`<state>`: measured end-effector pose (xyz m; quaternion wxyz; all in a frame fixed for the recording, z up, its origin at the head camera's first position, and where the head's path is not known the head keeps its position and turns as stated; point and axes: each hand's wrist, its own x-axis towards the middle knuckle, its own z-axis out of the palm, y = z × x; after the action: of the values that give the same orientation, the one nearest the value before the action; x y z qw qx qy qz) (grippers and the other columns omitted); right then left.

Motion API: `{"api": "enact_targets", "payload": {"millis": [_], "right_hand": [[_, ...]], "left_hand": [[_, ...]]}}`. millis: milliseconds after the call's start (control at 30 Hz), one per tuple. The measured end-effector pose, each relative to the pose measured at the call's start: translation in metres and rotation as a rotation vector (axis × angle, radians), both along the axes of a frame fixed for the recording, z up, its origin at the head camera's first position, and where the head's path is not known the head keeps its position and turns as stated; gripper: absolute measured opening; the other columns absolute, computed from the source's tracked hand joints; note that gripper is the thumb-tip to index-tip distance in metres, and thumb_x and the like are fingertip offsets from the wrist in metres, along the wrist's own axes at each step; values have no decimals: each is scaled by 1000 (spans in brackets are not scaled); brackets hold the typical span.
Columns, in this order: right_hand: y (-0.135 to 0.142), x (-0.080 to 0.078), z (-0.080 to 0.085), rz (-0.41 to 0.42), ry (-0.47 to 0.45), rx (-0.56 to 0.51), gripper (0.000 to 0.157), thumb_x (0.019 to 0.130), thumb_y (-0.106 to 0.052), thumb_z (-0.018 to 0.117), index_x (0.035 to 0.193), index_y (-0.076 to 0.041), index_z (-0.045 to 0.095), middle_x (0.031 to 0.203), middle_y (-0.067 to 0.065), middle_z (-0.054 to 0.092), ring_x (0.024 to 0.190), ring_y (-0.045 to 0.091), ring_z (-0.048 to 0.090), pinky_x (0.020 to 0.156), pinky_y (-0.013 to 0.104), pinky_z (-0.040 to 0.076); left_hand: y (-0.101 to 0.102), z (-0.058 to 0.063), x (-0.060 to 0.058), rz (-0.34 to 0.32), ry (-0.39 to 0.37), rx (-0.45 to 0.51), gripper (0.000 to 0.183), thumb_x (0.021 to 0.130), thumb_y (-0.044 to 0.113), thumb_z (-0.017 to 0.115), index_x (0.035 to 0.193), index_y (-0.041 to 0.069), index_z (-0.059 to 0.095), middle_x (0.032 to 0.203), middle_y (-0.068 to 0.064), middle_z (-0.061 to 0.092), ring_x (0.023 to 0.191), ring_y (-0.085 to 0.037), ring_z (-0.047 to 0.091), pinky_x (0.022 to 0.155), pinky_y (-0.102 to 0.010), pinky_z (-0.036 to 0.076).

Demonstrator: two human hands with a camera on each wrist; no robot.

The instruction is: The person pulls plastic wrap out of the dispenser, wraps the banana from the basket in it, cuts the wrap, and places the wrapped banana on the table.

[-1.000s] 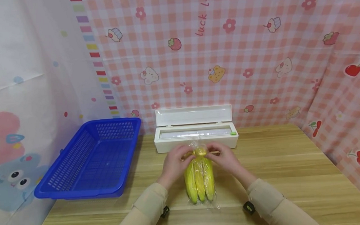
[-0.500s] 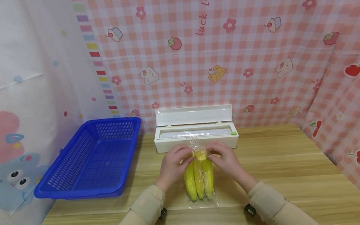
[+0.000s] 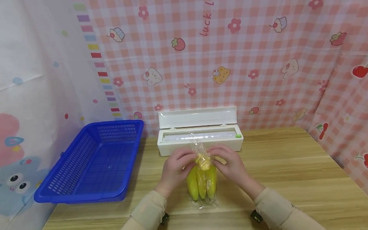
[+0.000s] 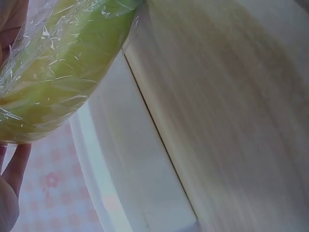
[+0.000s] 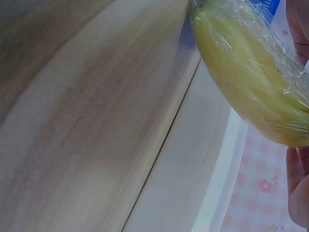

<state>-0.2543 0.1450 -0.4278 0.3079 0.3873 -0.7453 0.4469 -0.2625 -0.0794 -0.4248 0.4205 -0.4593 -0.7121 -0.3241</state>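
Observation:
A bunch of yellow-green bananas (image 3: 201,183), wrapped in clear cling film (image 3: 197,145), is held in front of me with its stem end away from me. A loose flap of film sticks up beyond the stem. My left hand (image 3: 175,167) pinches the wrapped bunch at the left of the stem; my right hand (image 3: 230,164) does the same at the right. Both wrist views show the shiny, wrinkled film close up around the bananas (image 4: 63,67), and part of each hand lies out of frame there. Just behind stands a white cling film dispenser (image 3: 199,147), lid up.
To the left is a blue plastic basket (image 3: 125,187) with slotted sides. The wooden table (image 3: 293,178) reaches to a pink checked cloth (image 3: 256,55) at the back. The dispenser carries a small green slider (image 3: 238,136) on its right end.
The bunch has tilted, its stem end coming toward me and its lower tips shifting slightly away. More of the loose film shows beyond the stem. Both hands keep their hold.

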Motion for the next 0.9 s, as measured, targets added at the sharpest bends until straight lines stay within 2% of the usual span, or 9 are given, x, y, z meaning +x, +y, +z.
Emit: {"api": "enact_targets", "payload": {"millis": [133,367,433,500,533,600,767,900], "right_hand": [[1,2,2,29,55,21,35,72,18,74,99,-3,71,106,15,69,100,30,63,98,23,46],[1,5,5,68,137,39,30,74,12,72,99,-3,70,106,15,68,98,30,64,96,25,48],[1,5,4,65,137,47,27,75,9,72,99,-4,70,106,14,68,99,29,64,97,25,48],[2,5,3,63,130,50,25,76,8,72,98,-4,69,107,14,68,99,29,64,97,24,48],[2,5,3,62,126,51,24,77,7,72,98,-4,69,107,14,68,99,29,64,97,24,48],[2,4,2,63,126,48,25,76,9,73,96,-5,69,106,14,69,99,29,64,96,24,48],[1,6,3,64,118,45,25,76,10,73,95,-6,69,105,14,69,99,28,64,96,23,47],[0,7,3,58,143,54,23,76,7,73,94,-6,69,106,13,69,98,28,64,96,24,47]], "left_hand": [[-1,2,4,-7,13,-7,24,76,-1,79,99,5,73,101,-8,69,93,-24,65,88,-30,54],[-8,7,16,9,-58,-57,32,78,6,80,109,5,71,110,-8,69,103,-24,64,96,-31,51],[-13,8,21,30,-54,-74,34,80,11,79,111,4,69,112,-9,68,105,-24,63,97,-31,50],[-17,12,27,35,-17,-77,31,83,14,77,110,2,69,111,-11,69,103,-24,64,95,-32,51],[-19,14,30,31,18,-73,27,86,15,75,108,2,70,109,-11,69,101,-25,64,94,-32,52],[-22,20,37,16,135,-63,17,91,14,70,103,1,72,104,-11,70,95,-25,66,89,-32,54],[-21,40,58,-65,484,-86,15,96,3,61,94,0,75,95,-12,74,85,-24,71,82,-31,58],[-16,51,72,-94,640,-167,18,98,-1,57,99,-1,75,98,-13,74,88,-22,71,85,-30,56]]}}
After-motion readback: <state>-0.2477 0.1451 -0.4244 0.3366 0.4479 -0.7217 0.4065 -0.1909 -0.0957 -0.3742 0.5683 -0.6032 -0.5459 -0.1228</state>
